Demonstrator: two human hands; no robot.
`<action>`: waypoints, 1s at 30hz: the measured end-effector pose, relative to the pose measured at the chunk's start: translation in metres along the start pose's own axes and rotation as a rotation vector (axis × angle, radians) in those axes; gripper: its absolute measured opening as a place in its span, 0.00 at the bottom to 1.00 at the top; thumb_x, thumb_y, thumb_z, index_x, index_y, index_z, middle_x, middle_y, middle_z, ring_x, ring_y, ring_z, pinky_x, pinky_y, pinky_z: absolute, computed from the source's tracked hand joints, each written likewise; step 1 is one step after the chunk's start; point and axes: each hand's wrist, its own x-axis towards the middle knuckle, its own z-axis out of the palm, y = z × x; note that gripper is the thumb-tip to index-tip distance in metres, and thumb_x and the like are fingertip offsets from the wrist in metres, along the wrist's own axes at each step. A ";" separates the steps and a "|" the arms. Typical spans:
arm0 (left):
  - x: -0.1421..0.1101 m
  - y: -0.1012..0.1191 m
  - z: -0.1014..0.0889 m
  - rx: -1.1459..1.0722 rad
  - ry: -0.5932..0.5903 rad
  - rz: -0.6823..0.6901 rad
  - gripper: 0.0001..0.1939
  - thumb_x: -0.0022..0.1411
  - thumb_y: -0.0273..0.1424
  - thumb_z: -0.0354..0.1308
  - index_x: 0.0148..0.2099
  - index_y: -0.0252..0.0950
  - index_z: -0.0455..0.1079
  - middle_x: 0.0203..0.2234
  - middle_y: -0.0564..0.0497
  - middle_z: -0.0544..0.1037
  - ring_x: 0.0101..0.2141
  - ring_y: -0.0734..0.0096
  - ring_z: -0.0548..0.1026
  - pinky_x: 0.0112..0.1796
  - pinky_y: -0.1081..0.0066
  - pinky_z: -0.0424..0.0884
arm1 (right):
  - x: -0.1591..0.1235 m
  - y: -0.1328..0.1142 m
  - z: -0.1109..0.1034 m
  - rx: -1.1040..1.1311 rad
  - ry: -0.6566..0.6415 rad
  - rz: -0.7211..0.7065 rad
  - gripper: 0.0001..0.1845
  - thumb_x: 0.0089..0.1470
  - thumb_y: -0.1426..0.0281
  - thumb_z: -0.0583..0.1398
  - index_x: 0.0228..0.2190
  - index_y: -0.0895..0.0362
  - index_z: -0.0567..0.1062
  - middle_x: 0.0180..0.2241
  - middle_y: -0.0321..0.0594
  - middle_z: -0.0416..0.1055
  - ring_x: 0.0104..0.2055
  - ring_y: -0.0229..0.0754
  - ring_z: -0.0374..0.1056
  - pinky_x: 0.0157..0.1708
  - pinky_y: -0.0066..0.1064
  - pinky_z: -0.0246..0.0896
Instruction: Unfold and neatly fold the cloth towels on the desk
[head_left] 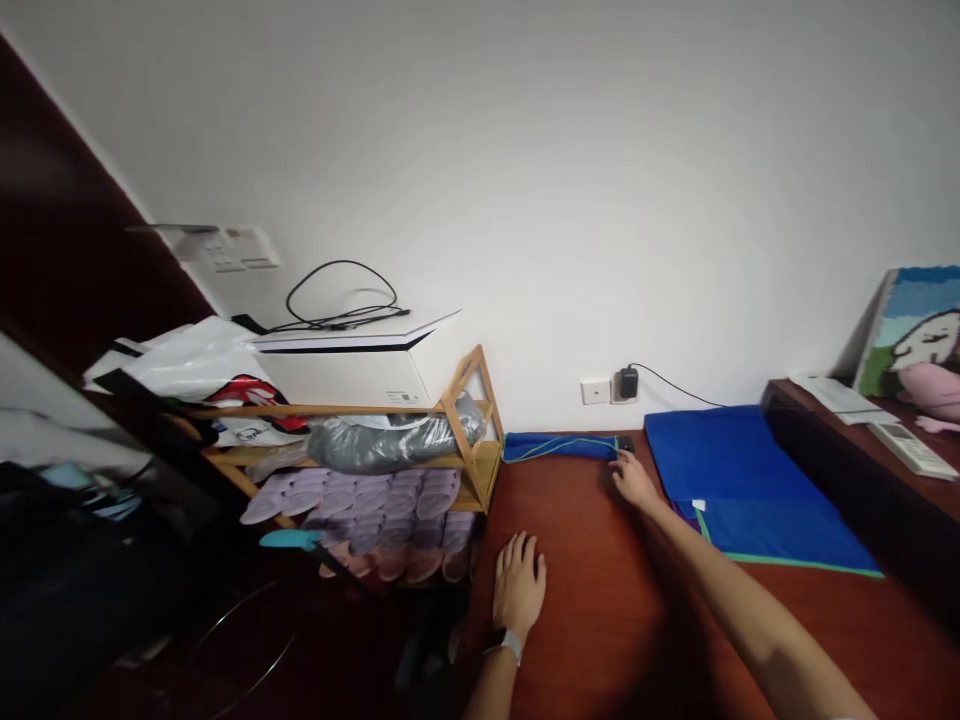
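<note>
**Hands spread on the bench, right fingers at a small black object**

The left hand (517, 587), with a band at its wrist, lies palm down on the reddish-brown wooden bench (592, 530), fingers spread and holding nothing. It looks placed to brace the body, with weight going through the palm as the other arm reaches out. The right hand (632, 480) stretches further along the bench toward the wall, its fingers loosely curved and reaching a small black object (624, 444). That object sits at the end of a folded blue towel (559, 447) with green edging, laid lengthwise along the wall. The view is small and dim here, so the fingers may be touching the object or only just short of it, and whether they have closed on it is hard to say.

To the right, a wider blue cloth (739, 480) lies flat on the bench, probably spread there to keep it smooth. A black charger (628, 382) sits in a wall socket (596, 391) above, its thin cable (675, 385) running along the wall toward the cloth. On the left, a bamboo shoe rack (469, 420) holds stacked lilac slippers (375, 510) and a grey bag (390, 445), stored upright and out of the way, with a white box (345, 370) resting on top.
</note>
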 end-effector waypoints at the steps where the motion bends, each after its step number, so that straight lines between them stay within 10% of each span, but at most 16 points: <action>1: -0.001 0.000 0.000 -0.002 -0.009 -0.007 0.22 0.73 0.33 0.48 0.63 0.38 0.73 0.63 0.42 0.75 0.64 0.52 0.70 0.64 0.48 0.66 | 0.018 -0.002 0.001 -0.017 -0.016 0.011 0.25 0.62 0.73 0.53 0.57 0.61 0.78 0.71 0.52 0.59 0.68 0.50 0.62 0.67 0.37 0.54; 7: -0.005 0.001 -0.002 -0.008 -0.027 -0.041 0.22 0.73 0.30 0.48 0.64 0.38 0.72 0.64 0.43 0.74 0.64 0.54 0.69 0.65 0.48 0.64 | 0.061 -0.002 0.023 -0.133 -0.091 0.134 0.31 0.65 0.70 0.54 0.67 0.61 0.64 0.53 0.58 0.77 0.56 0.56 0.73 0.55 0.46 0.64; 13: -0.007 0.002 -0.004 0.008 -0.019 -0.061 0.23 0.72 0.29 0.49 0.64 0.38 0.72 0.64 0.44 0.74 0.64 0.56 0.69 0.65 0.50 0.64 | 0.059 0.005 0.033 -0.212 -0.029 0.136 0.35 0.65 0.66 0.54 0.70 0.60 0.58 0.67 0.62 0.63 0.66 0.60 0.62 0.57 0.47 0.60; 21: -0.006 -0.002 -0.001 0.024 -0.033 -0.059 0.23 0.71 0.28 0.49 0.65 0.40 0.72 0.64 0.45 0.74 0.64 0.56 0.69 0.65 0.51 0.64 | 0.072 -0.005 0.027 -0.245 -0.005 -0.062 0.19 0.64 0.74 0.52 0.52 0.60 0.76 0.54 0.55 0.76 0.59 0.51 0.68 0.64 0.41 0.48; 25: -0.006 -0.001 0.000 0.013 -0.038 -0.064 0.23 0.71 0.29 0.48 0.65 0.39 0.71 0.64 0.44 0.73 0.64 0.56 0.68 0.65 0.51 0.63 | 0.032 -0.010 0.034 -0.248 0.028 -0.099 0.15 0.63 0.72 0.55 0.48 0.62 0.76 0.50 0.56 0.76 0.52 0.53 0.70 0.55 0.40 0.57; 30: -0.003 -0.002 0.000 0.011 0.001 -0.041 0.22 0.71 0.29 0.49 0.63 0.39 0.73 0.63 0.44 0.75 0.64 0.55 0.69 0.65 0.51 0.63 | -0.086 -0.006 0.064 -0.087 0.223 -0.170 0.09 0.62 0.70 0.57 0.43 0.56 0.74 0.42 0.48 0.75 0.44 0.51 0.70 0.47 0.40 0.64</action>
